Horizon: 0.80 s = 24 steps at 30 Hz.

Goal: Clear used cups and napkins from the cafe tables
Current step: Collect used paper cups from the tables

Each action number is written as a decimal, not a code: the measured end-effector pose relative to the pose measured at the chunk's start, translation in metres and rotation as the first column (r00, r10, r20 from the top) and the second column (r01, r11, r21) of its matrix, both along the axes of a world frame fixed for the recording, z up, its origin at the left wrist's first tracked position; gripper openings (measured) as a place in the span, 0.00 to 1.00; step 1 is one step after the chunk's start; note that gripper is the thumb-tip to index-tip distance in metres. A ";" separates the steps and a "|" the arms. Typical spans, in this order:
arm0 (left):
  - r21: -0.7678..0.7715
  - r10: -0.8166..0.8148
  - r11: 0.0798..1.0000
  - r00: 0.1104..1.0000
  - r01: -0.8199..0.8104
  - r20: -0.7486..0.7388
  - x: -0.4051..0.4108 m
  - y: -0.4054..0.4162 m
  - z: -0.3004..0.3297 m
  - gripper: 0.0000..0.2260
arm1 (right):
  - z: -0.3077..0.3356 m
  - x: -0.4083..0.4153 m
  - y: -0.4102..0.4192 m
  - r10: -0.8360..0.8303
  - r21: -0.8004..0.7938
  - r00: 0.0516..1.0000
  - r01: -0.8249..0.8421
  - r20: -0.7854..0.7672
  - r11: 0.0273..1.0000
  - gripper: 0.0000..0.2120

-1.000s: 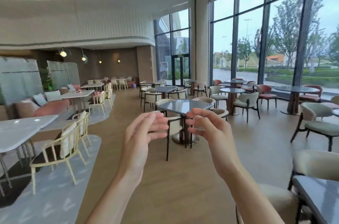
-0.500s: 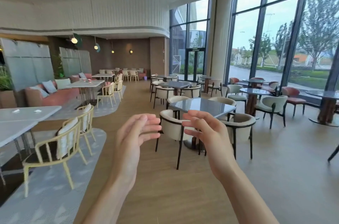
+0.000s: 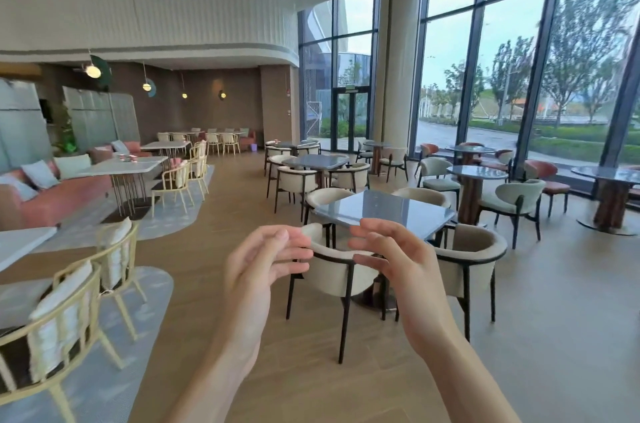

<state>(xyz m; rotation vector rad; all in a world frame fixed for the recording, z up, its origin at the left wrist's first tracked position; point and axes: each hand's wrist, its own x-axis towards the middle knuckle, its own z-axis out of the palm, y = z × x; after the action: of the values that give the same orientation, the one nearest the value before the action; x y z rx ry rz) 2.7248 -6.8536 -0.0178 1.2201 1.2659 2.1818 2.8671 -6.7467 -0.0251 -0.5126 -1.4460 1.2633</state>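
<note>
While both hands are raised empty before the chest, the left hand (image 3: 258, 270) and right hand (image 3: 403, 270) loosely curled and slightly apart, the step in hand appears to be locating items; small objects, possibly cups (image 3: 127, 158), sit on the white table (image 3: 104, 168) far left; approach it next.

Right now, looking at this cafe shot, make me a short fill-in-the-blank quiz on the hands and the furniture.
1. Both the left hand and the right hand hold ____.
2. The nearest dark table has a top that is ____ in shape.
3. The sofa along the left wall is ____ in colour.
4. The chairs by the white table have frames of ____ colour.

Missing words: nothing; square; pink; yellow
</note>
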 end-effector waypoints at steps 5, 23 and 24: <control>-0.032 0.031 0.999 0.999 -0.031 -0.006 -0.080 0.108 -0.017 0.12 | -0.018 -0.078 0.112 0.010 -0.028 0.999 -0.011 -0.034 1.000 0.13; -0.032 0.173 0.985 0.984 -0.171 0.053 -0.441 0.426 -0.033 0.09 | -0.024 -0.447 0.449 0.190 -0.060 0.982 -0.189 0.013 0.980 0.09; -0.036 0.169 0.985 0.983 -0.167 0.067 -0.465 0.442 -0.039 0.09 | -0.028 -0.471 0.464 0.187 -0.062 0.982 -0.185 0.019 0.981 0.08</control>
<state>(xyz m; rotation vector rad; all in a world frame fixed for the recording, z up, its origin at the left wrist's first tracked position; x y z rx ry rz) 2.2593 -6.4118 -0.0566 1.0491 1.4138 2.2917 2.3961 -6.2828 -0.0534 -0.4425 -1.5077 1.4566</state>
